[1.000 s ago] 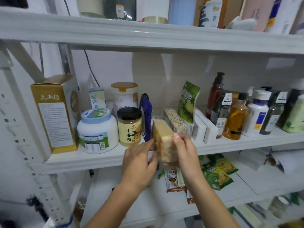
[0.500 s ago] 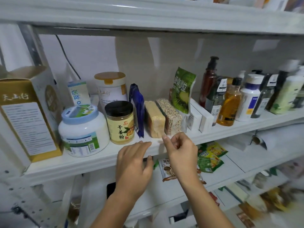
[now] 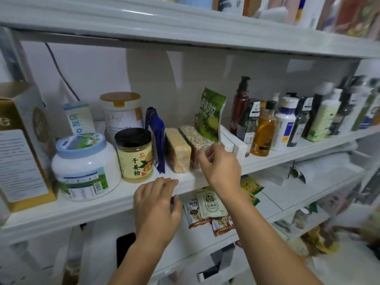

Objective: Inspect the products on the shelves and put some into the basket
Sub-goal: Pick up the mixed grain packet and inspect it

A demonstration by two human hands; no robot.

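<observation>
Centre frame: right hand (image 3: 223, 169) pinches the speckled grain brick (image 3: 194, 140); left hand (image 3: 156, 206) rests loose-fingered on the shelf (image 3: 92, 206) edge, holding nothing.

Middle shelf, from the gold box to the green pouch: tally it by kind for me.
Lidded containers: 3 (blue-lidded tub, black-lidded jar, gold-lidded canister)
Boxes: 2 (gold box, small carton)
Pouches: 2 (blue pouch, green pouch)
Wrapped blocks: 2 (yellow block, speckled block)
Total: 9
</observation>
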